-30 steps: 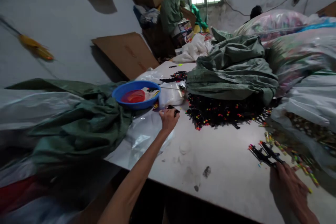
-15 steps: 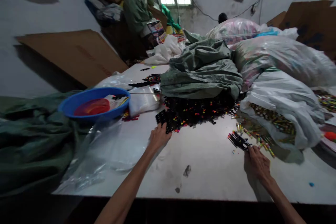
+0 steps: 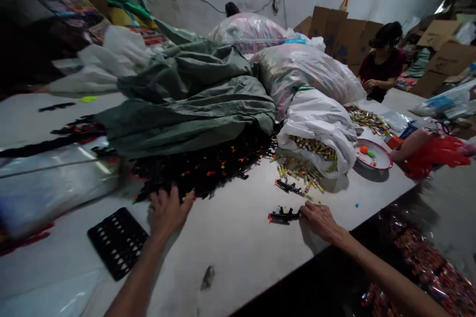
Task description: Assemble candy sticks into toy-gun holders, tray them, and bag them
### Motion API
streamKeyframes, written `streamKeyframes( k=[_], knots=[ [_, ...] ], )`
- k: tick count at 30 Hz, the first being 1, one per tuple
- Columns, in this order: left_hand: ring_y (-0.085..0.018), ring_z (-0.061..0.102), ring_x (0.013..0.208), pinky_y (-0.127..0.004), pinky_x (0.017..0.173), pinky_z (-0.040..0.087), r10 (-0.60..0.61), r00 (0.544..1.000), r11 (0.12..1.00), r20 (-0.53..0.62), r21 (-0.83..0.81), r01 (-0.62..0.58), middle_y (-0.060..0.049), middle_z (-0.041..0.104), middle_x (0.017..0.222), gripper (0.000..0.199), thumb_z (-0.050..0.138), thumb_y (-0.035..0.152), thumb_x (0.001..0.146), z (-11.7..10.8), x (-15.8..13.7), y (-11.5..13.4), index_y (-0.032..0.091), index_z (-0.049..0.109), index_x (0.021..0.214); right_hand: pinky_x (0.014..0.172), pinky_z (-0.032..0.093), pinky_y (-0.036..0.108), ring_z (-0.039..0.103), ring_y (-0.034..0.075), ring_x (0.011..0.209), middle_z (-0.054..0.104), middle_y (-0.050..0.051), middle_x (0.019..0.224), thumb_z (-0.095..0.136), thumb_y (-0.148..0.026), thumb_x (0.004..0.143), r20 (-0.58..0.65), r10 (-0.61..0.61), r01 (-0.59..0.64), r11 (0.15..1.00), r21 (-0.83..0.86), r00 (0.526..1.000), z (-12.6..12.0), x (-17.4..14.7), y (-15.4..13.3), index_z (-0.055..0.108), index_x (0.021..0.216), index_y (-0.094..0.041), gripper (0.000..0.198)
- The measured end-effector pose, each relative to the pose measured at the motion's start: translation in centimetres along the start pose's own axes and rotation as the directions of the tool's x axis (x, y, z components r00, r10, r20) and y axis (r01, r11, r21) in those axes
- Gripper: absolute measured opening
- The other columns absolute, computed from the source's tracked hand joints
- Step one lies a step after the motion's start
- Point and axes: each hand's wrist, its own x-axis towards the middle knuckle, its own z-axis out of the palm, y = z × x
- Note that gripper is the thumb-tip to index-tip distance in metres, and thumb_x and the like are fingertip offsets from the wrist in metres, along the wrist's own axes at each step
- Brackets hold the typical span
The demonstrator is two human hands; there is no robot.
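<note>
My left hand (image 3: 169, 212) rests at the near edge of a heap of black toy guns (image 3: 208, 171) with coloured tips. Its fingers are spread. Beside my left forearm, a black tray with rows of holes (image 3: 119, 242) lies flat on the white table (image 3: 230, 252). My right hand (image 3: 320, 217) has its fingers closed on the rear end of a small black toy gun (image 3: 285, 216), low over the tabletop. Just beyond that one lies another black toy gun (image 3: 289, 187), close to scattered small coloured tubes (image 3: 307, 178).
A green cloth (image 3: 201, 104) covers the back of the heap. A white sack (image 3: 316, 121) of small tubes stands right of it, near a round dish (image 3: 385, 161). Clear plastic bags (image 3: 63, 183) lie left. Another person (image 3: 383, 62) sits at the back right.
The view has turned right. My left hand has left the black tray, which now lies nearer the front, and is at the heap. My right hand's toy gun is now apart from the other.
</note>
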Motion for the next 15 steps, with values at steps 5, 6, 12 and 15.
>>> streamKeyframes(
  k=[5,6,12,15],
  knots=[
    [-0.038,0.025,0.131,-0.051,0.1,0.034,0.111,0.99,0.992,-0.092,-0.049,-0.115,-0.022,0.035,0.139,0.06,0.034,0.045,0.089,0.6,-5.1,6.9,0.011,0.035,0.139,0.066,0.034,0.024,0.06,0.016,0.086,0.061,0.005,0.105,0.048,-0.028,0.088,0.109,0.038,-0.044,0.998,0.052,0.993,-1.9,0.5,1.1,0.059,0.097,-0.021,0.016],
    [-0.037,0.025,0.131,-0.051,0.1,0.034,0.138,0.985,0.987,-0.102,-0.065,-0.145,-0.021,0.035,0.139,0.058,0.036,0.044,0.089,0.6,-6.9,7.8,0.012,0.038,0.138,0.065,0.034,0.024,0.06,0.016,0.086,0.061,0.005,0.104,0.049,-0.028,0.087,0.128,0.015,-0.023,0.998,0.058,0.992,-2.1,0.9,1.1,0.06,0.096,-0.021,0.016],
    [-0.032,0.031,0.131,-0.046,0.104,0.032,0.399,0.911,0.89,-0.105,-0.197,-0.412,-0.014,0.04,0.14,0.046,0.047,0.035,0.088,-1.2,-14.9,9.6,0.019,0.05,0.131,0.068,0.038,0.026,0.061,0.02,0.091,0.062,0.007,0.104,0.054,-0.034,0.083,0.105,-0.107,0.093,0.987,0.131,0.989,-2.7,2.8,0.4,0.062,0.1,-0.02,0.024],
    [-0.03,0.029,0.134,-0.049,0.107,0.025,0.371,0.918,0.895,-0.142,-0.209,-0.395,-0.012,0.033,0.146,0.048,0.047,0.037,0.088,-2.5,-13.8,8.6,0.022,0.046,0.134,0.074,0.04,0.028,0.06,0.021,0.094,0.061,0.008,0.111,0.049,-0.039,0.087,-0.014,-0.053,0.055,0.976,0.21,0.998,-3.3,3.7,2.0,0.06,0.111,-0.021,0.032]
  ],
)
